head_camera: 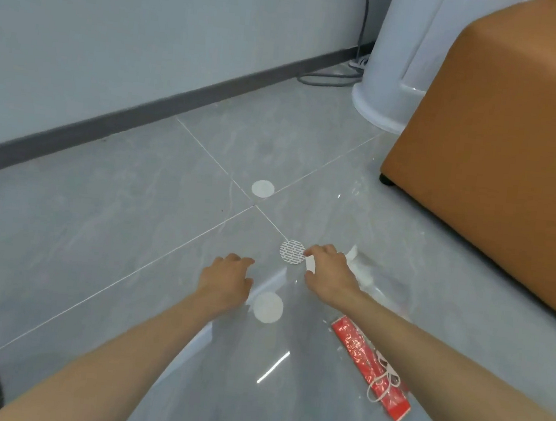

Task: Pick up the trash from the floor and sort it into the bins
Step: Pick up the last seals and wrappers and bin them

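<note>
Orange stool rightward; floor seemingly free.

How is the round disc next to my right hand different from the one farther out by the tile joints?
The near disc carries a grey printed pattern; the far disc is plain white. The near disc lies beside the right hand, which pinches a white piece; the far disc lies alone. Both are round and flat on the floor.

Orange seat; dark skirting board
</note>
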Demonstrator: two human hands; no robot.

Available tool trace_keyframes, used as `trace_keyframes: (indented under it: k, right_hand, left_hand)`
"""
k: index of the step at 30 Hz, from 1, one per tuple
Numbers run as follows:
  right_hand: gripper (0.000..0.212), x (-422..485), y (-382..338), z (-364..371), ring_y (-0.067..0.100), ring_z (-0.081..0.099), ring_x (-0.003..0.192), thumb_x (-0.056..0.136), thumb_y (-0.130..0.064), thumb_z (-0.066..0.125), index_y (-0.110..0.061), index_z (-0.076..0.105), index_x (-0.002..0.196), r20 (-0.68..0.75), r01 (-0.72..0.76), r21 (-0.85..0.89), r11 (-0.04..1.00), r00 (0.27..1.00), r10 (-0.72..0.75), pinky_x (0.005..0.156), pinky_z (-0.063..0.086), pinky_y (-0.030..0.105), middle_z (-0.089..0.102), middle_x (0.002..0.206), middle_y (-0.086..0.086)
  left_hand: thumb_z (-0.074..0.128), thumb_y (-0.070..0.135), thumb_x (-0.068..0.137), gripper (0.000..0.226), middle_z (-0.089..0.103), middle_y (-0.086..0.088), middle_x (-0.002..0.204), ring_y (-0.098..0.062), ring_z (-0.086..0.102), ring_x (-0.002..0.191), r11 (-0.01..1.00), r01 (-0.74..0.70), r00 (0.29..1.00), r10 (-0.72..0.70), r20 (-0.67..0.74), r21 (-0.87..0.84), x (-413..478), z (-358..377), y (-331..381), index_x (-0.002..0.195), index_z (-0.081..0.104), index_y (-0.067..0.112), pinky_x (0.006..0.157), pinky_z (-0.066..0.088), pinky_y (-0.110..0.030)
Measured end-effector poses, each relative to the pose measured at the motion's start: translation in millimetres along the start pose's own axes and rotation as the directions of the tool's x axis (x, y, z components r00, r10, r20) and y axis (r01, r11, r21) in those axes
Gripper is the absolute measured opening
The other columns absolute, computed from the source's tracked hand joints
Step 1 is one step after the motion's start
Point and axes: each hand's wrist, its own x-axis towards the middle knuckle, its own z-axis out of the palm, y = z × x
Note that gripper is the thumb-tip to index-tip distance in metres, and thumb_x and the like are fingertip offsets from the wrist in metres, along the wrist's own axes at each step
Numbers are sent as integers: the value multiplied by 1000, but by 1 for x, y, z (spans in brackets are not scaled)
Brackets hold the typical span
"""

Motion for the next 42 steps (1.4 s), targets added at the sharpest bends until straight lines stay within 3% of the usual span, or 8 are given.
trace_keyframes:
  k: [7,14,21,27,31,36,42]
  right_hand:
    - [50,84,-27,20,26,28,136,93,-14,45,-18,35,142,-12,100,-22,995,995,-100,104,33,39,30,150,2]
    - [61,155,-59,33,25,5,146,97,-24,38,-19,12,151,87,140,-119,983,988,-130,113,21,45,5,160,-6]
    - [58,201,-82,50,26,-12,147,101,-33,24,-23,0,152,173,70,-163,984,984,-41,115,2,57,-8,159,-12]
    - [56,192,-72,58,25,6,145,100,-28,28,-19,9,152,83,149,-265,953,988,-131,115,9,56,7,160,-7]
    - [55,171,-62,53,27,13,143,99,-23,32,-15,14,151,93,181,-284,942,983,-160,116,14,51,18,157,-1]
    - [56,124,-37,47,30,25,135,96,-17,37,-14,18,149,126,222,-335,916,974,-190,110,25,45,27,151,6]
    - [51,66,-7,55,33,30,127,96,-17,40,-10,25,145,128,262,-358,896,965,-231,100,31,36,33,145,9]
  left_hand:
    - [31,43,98,55,3,-3,159,-37,3,145,992,88,996,-89,8,96,51,16,-38,149,13,34,114,18,-47]
    - [25,46,98,49,16,-2,157,-34,25,138,986,55,997,-46,-66,155,60,21,-67,147,24,36,111,26,-37]
    - [23,44,99,50,13,-3,157,-35,23,138,979,22,1000,-19,-14,203,63,17,-69,148,19,35,106,33,-42]
    - [24,43,99,50,12,-3,158,-35,20,140,981,14,1000,-15,8,196,61,17,-71,149,17,35,108,31,-41]
    - [25,42,99,50,13,-4,158,-35,25,138,986,15,999,-23,41,168,65,11,-68,148,20,35,110,29,-41]
    - [25,48,98,57,1,-2,160,-37,12,143,990,52,983,-74,170,135,61,10,-63,150,9,34,116,17,-41]
    - [33,39,98,56,15,-2,157,-33,22,139,1000,14,1000,-14,-3,19,27,42,-36,150,14,27,112,27,-40]
